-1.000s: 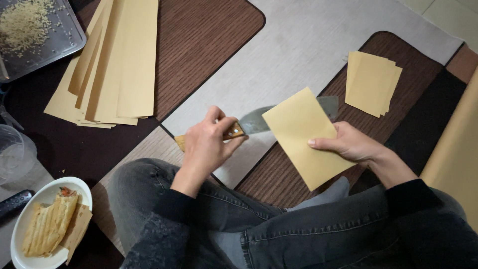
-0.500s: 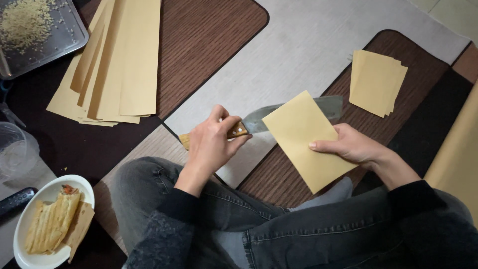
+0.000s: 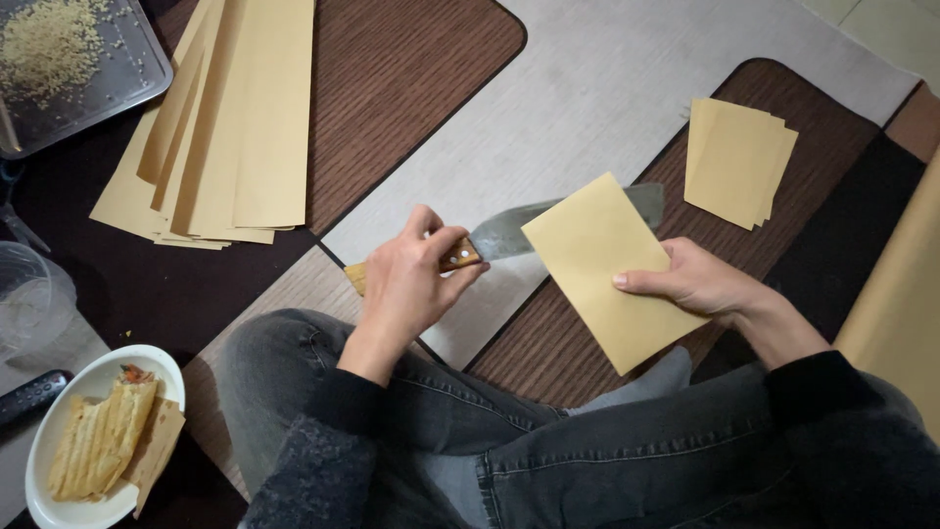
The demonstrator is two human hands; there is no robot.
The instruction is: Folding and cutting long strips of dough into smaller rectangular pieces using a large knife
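My left hand [image 3: 413, 284] grips the wooden handle of a broad knife [image 3: 509, 233] whose grey blade runs to the right under a tan paper sheet [image 3: 602, 266]. My right hand [image 3: 697, 284] holds that folded rectangular sheet by its right edge, thumb on top. The blade tip shows past the sheet's upper corner. I sit cross-legged in dark jeans above a floor mat [image 3: 587, 98] of brown wood-grain and pale grey patches.
A small stack of cut tan sheets [image 3: 736, 159] lies at right. Long tan strips [image 3: 215, 127] fan out at upper left beside a metal tray [image 3: 122, 83] of pale grains. A white plate [image 3: 59, 431] with food sits lower left, near a clear container [image 3: 29, 299].
The knife and the sheet have stayed nearly in place; the view has shifted slightly and my hands sit a touch lower in it.
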